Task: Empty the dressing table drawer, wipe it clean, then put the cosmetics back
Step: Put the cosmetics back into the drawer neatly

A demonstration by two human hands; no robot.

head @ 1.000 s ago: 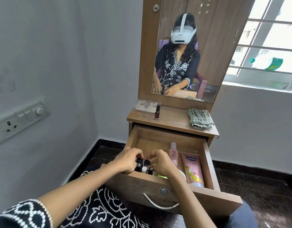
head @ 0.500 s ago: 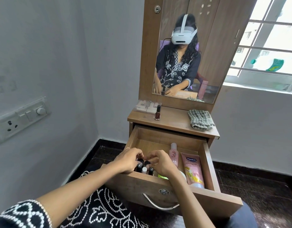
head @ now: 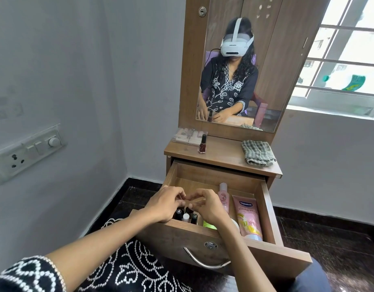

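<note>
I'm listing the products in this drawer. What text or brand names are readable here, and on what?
"Vaseline" and "Gluta-Hya": pink tube at the drawer's right.
Pink bottle beside it: printing too blurred to read.
Small nail polish bottles under the hands: no readable text.

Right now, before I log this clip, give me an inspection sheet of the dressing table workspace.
Surface: tabletop, wooden.
Job's things: open drawer holds small bottles, pink bottle, pink tube; nail polish bottle, clear case and folded cloth on top.
Clutter: nothing seen.
Grippers: left hand and right hand over small bottles; grip unclear.
Cables: nothing seen.
Surroundings: mirror, window, wall switchboard.
</note>
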